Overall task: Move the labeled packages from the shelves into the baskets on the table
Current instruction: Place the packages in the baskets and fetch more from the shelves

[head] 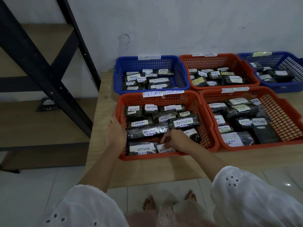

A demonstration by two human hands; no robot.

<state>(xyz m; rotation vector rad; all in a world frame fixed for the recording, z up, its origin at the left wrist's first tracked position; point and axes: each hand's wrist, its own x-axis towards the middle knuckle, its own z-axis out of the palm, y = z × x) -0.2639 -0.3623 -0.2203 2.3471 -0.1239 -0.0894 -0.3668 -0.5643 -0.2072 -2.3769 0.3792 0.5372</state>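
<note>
Wooden table (147, 171), white wall (180, 22), tiled floor (32, 185), black shelves (41, 63)

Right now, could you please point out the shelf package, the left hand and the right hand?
shelf package (46, 104): head view, dark wrapping.
left hand (115, 131): head view, its back.
right hand (176, 140): head view, its back.

Cut by right edge: far blue basket (282, 88), right orange basket (246, 145); shelf rack (49, 74) cut at left, top. On shelf, dark package (46, 104) blurred. Label dates too small to read. Over front package (164, 149), right hand (176, 141) hides part of label, grip unclear. At front orange basket (147, 157) wall, left hand (115, 131) fingertips indistinct
</note>
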